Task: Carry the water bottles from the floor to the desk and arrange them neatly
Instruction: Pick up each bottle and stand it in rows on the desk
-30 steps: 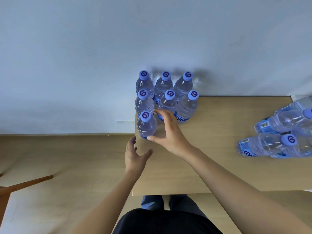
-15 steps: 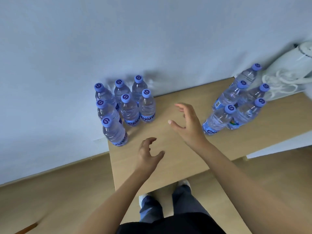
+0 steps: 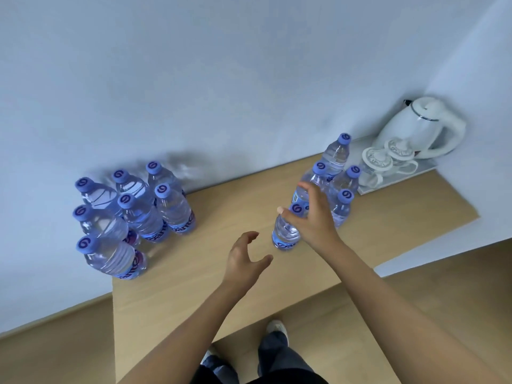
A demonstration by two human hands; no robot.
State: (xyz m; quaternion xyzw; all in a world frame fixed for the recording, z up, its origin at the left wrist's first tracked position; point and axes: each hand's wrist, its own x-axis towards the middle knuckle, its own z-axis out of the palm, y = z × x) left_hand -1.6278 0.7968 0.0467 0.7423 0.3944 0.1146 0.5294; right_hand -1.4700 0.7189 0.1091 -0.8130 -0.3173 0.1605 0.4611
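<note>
Several clear water bottles with blue caps stand in a tight block (image 3: 144, 214) at the left end of the light wooden desk (image 3: 194, 286), against the wall. A second cluster of bottles (image 3: 336, 156) stands further right. My right hand (image 3: 313, 217) reaches over the nearest bottle of that cluster (image 3: 285, 234). Its thumb and fingers are spread either side of the cap and have not closed on it. The bottle stands upright on the desk. My left hand (image 3: 243, 256) hovers open above the middle of the desk, holding nothing.
A white electric kettle (image 3: 415, 126) and two white cups (image 3: 379, 162) sit on a tray (image 3: 426, 166) in the desk's far right corner, just behind the right cluster. The wall runs along the back. Wooden floor and my feet (image 3: 274, 328) lie below the front edge.
My right hand let go of the front-left bottle of the block and swung right to the second cluster. My left hand followed toward the desk's middle. The view turned right, bringing the kettle into sight.
</note>
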